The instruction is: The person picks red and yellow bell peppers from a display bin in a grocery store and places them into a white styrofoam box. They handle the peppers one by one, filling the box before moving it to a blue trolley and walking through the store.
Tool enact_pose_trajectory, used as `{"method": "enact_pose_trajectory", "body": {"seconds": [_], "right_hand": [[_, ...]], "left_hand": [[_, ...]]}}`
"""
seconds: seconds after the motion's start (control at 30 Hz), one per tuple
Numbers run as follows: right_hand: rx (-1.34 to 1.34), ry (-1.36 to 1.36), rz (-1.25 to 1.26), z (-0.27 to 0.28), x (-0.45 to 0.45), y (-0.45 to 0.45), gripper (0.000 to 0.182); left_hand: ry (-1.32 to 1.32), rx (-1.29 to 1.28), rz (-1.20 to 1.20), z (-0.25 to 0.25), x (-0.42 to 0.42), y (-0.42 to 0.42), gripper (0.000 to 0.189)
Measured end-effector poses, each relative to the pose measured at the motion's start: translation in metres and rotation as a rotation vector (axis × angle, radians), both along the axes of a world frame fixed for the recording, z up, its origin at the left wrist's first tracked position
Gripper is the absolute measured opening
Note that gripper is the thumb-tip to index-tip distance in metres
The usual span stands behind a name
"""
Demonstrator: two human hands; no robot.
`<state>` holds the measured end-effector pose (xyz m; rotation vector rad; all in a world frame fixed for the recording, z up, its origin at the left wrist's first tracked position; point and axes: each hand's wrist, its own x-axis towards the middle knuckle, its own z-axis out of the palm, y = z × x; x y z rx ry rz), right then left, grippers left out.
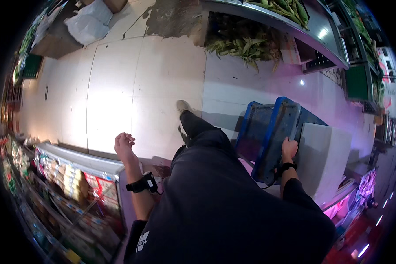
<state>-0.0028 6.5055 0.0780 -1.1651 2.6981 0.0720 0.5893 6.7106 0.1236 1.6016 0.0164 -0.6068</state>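
Note:
My right hand (pixel 289 149) grips the grey metal push handle (pixel 296 120) of a blue two-tier cart (pixel 273 145). A white box (pixel 323 161), seemingly foam, stands on the cart just beyond the handle. Out to the other side, my left hand (pixel 124 145) hangs in the air over the pale floor. Its fingers are loosely bent and slightly apart, and I see nothing in them. Both wrists wear black straps, the left one with a small device (pixel 148 182).
A shelf of packaged goods (pixel 72 178) runs along my left side. Ahead, corn (pixel 283 10) lies on a metal stand, with husks (pixel 247 49) beneath it. White plastic bags (pixel 89 23) sit by a cardboard box (pixel 57 41). A dark patch (pixel 173 16) marks the floor (pixel 165 72).

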Motion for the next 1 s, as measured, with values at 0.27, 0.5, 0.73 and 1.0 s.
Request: {"method": "enact_pose_trajectory", "body": {"seconds": [0.27,0.5,0.73,1.0], "right_hand": [[-0.132,-0.386,-0.350,-0.019,0.118,-0.054,0.053],[-0.416,-0.626,-0.500,-0.038,0.212,-0.097,0.044],[-0.517,-0.821,-0.664,-0.034,0.278,-0.140,0.042],[-0.701,-0.947,-0.921,-0.018,0.303,-0.156,0.034]], "left_hand": [[0.110,0.050,-0.143,-0.020,0.116,-0.074,0.011],[0.102,0.070,-0.314,-0.015,0.237,-0.150,0.012],[0.137,0.126,-0.575,-0.025,0.290,-0.215,0.013],[0.086,0.243,-0.726,-0.025,0.324,-0.294,0.014]]}}
